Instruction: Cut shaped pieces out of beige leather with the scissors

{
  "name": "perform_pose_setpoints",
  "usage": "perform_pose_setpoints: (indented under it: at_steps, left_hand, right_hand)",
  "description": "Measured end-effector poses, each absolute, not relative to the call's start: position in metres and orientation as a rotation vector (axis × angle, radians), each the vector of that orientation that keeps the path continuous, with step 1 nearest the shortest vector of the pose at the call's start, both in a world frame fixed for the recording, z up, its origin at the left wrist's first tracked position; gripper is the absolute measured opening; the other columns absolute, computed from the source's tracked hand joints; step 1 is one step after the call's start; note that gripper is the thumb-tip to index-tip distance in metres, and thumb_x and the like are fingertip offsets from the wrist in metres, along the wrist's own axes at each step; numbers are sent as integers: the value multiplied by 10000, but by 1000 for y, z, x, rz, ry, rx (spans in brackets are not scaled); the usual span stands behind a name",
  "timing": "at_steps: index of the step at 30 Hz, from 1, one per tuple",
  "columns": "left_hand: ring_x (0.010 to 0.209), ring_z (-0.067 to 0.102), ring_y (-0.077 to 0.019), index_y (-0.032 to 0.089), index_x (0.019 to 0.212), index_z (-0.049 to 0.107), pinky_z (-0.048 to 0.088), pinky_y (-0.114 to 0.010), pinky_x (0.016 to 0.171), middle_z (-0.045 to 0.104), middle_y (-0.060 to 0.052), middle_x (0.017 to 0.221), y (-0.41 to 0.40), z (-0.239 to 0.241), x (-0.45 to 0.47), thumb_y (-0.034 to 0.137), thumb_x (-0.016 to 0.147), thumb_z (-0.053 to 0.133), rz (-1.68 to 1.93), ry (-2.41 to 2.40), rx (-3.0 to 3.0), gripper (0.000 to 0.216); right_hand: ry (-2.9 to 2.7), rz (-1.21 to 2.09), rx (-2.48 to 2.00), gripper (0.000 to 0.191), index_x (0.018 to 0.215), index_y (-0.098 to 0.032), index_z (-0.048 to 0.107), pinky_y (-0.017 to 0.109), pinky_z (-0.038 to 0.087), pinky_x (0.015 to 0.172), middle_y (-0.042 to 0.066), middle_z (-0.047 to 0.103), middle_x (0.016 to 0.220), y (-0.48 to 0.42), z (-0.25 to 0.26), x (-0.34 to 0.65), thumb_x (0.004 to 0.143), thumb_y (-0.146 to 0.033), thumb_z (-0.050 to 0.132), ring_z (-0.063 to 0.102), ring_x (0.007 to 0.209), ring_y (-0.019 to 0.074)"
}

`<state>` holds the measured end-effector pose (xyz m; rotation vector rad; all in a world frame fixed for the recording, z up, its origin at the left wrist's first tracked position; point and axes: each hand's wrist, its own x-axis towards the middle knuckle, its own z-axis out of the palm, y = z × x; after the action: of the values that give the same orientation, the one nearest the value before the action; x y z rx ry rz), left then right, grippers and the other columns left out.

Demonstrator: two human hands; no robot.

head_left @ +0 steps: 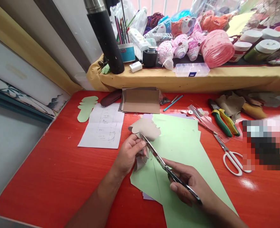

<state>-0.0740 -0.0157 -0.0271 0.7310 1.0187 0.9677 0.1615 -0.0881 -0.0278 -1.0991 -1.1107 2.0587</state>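
Observation:
My left hand (pixel 130 150) pinches a thin beige sheet (pixel 147 129) with scalloped, curved edges; it may be leather or a similar material. A curled strip of the same stuff hangs below those fingers. In my right hand (pixel 186 182) is a pair of scissors (pixel 155 153) with dark handles, its blades pointing up and left to the beige sheet near my left thumb. The blade tips meet the sheet's edge. Beneath both hands lies a large light green paper sheet (pixel 178 136).
The red table (pixel 47 164) bears a white sketch paper (pixel 102 126), green cut-out shapes (pixel 86 109), brown sheets (pixel 141 99), white-handled scissors (pixel 235 161) and pliers (pixel 223 120). A crowded yellow-covered ledge (pixel 149 80) runs behind, with a tall black flask (pixel 106 41) standing on it.

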Motion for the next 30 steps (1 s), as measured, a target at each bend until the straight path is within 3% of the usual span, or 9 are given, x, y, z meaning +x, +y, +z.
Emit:
perform_pose_setpoints:
  at_steps: [9,15,30]
  left_hand:
    - [544,496,-133,190,832,646,382,-276,557,584,16,560,-17,-30,-77,399,876,795,1008,1041,733,260]
    - [529,490,-132,199,777,613,372,-281,546,572,16,551,-16,-30,-77,415,854,817,1019,1050,732,307]
    - [632,560,-140,190,1018,655,424,-266,622,646,14,659,-17,-29,-70,515,876,855,1008,1020,800,407]
  right_hand:
    - [-1200,2035,-1163,892,1650,-139,561,209,227,410,-73,423,644,-89,-23,160,961,-666,769,272,465,69]
    - [-1235,2040,-1173,882,1656,-141,551,209,223,405,-66,435,643,-88,-25,159,976,-668,747,271,453,65]
    - [-1054,2036,-1066,901,1638,-155,577,188,212,371,-95,429,623,-89,-33,162,923,-640,833,317,386,47]
